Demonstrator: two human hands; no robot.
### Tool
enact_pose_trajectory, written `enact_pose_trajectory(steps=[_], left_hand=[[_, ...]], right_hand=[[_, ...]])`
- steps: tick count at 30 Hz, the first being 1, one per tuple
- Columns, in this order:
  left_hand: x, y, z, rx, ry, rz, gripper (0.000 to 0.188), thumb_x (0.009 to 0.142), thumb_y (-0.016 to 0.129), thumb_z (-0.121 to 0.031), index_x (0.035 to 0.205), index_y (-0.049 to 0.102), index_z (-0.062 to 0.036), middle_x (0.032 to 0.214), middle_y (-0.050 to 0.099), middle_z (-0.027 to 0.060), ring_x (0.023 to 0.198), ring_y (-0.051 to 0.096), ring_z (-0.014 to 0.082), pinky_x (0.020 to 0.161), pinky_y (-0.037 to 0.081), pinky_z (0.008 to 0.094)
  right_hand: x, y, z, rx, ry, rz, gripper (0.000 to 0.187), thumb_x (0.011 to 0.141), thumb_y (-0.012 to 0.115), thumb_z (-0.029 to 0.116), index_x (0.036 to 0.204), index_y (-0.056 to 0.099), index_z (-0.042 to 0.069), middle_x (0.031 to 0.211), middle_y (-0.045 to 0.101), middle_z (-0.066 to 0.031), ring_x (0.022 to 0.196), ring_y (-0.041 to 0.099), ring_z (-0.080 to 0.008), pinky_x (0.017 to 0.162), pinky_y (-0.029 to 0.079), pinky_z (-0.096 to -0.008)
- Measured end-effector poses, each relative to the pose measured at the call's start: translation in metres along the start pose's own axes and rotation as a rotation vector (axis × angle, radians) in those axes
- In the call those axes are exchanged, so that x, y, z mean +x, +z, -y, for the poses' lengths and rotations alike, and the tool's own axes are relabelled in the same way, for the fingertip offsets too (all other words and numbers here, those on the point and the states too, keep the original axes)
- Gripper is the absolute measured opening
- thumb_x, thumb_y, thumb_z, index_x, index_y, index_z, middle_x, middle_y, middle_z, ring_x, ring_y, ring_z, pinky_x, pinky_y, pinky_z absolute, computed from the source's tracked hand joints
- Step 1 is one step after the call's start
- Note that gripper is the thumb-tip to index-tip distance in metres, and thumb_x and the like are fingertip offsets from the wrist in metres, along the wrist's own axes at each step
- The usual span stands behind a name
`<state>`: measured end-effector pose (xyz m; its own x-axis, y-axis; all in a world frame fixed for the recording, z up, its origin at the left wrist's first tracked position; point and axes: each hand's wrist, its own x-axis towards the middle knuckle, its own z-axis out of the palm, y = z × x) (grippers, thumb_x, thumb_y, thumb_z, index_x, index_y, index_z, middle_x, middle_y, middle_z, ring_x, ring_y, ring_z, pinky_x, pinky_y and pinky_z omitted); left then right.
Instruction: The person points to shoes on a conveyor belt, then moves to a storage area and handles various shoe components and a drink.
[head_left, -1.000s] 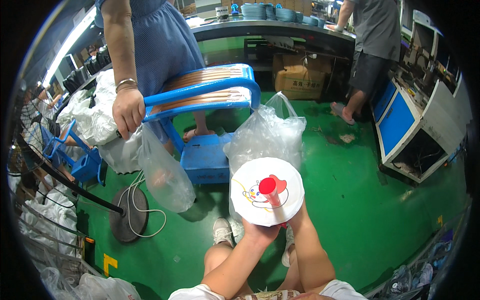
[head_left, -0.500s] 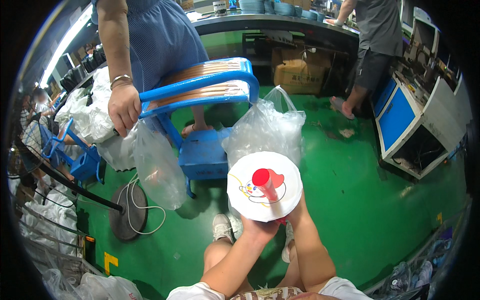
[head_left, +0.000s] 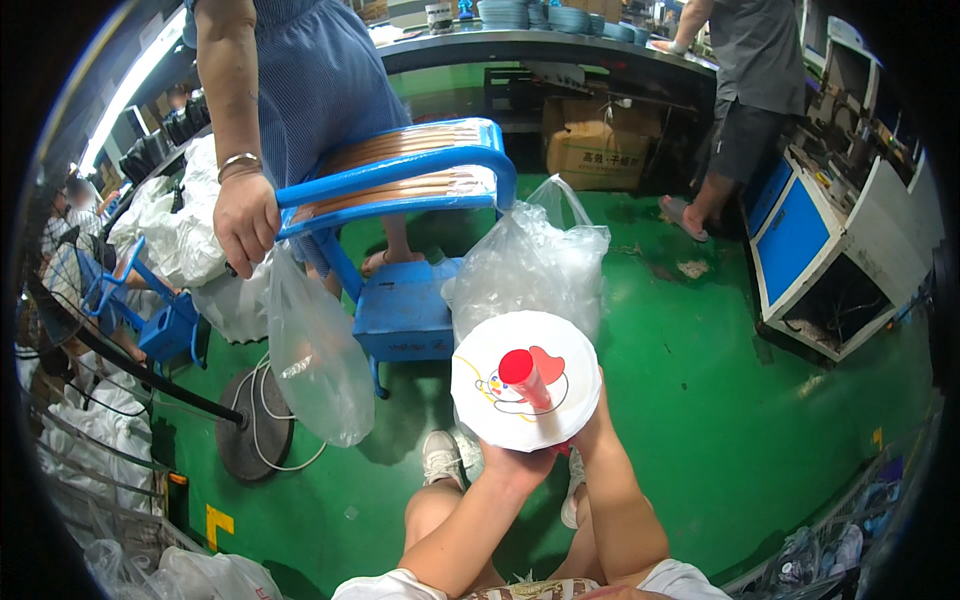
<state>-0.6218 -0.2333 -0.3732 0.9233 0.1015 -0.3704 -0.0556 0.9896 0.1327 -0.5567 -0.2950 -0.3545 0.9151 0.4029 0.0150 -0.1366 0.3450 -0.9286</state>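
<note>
Both my hands hold up a white, many-sided disc [head_left: 480, 412] with a cartoon figure printed on it. A red tube with a flat round end [head_left: 519, 367] stands up from its middle. My left hand [head_left: 515, 462] grips the near edge from below, its fingers mostly hidden under the disc. On the right side, my right hand [head_left: 592, 425] closes round the edge. A bit of red shows beneath the disc between my hands. Just beyond it, a clear plastic bag [head_left: 545, 265] with pale contents hangs by the blue chair's armrest.
A blue chair frame [head_left: 400, 165] with wooden slats stands ahead; another person's hand [head_left: 245, 220] rests on its armrest beside a hanging clear bag [head_left: 315, 345]. A round stand base with a cable [head_left: 240, 455] lies left. A cabinet [head_left: 800, 230] and a cardboard box [head_left: 600, 145] stand farther off.
The disc and my hands have shifted slightly left and lower in view. The hanging clear bag at the left has swung a little. My hold is the same.
</note>
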Motion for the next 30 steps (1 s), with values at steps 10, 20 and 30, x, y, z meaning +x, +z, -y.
enact_pose_trajectory(steps=[10,20,30], left_hand=[[-0.003,0.016,0.003,0.019,0.029,-0.107,0.042,0.079,0.040,-0.048,0.102,0.052,-0.0148,0.096,0.054,0.0017,0.086,0.050,0.0193,0.068,0.040,0.0316],[-0.002,0.008,0.000,0.056,0.023,-0.120,0.046,0.077,0.040,-0.051,0.104,0.051,-0.0155,0.100,0.053,0.0014,0.089,0.049,0.0203,0.070,0.039,0.0333],[-0.004,0.013,0.001,0.032,0.026,-0.113,0.042,0.078,0.041,-0.048,0.101,0.052,-0.0144,0.095,0.054,0.0018,0.085,0.049,0.0193,0.067,0.040,0.0312]], right_hand=[[0.002,-0.004,-0.001,0.104,0.058,0.007,0.020,0.083,0.052,0.020,0.083,0.057,0.000,0.072,0.057,-0.0006,0.059,0.049,-0.0034,0.049,0.040,-0.0167],[0.000,0.000,0.002,0.084,0.049,0.008,0.021,0.083,0.052,0.019,0.084,0.057,-0.001,0.074,0.057,-0.0010,0.061,0.050,-0.0042,0.053,0.041,-0.0177],[0.001,-0.003,0.000,0.053,0.011,0.024,0.021,0.083,0.052,0.019,0.083,0.057,-0.001,0.073,0.057,-0.0007,0.061,0.049,-0.0036,0.052,0.040,-0.0174]])
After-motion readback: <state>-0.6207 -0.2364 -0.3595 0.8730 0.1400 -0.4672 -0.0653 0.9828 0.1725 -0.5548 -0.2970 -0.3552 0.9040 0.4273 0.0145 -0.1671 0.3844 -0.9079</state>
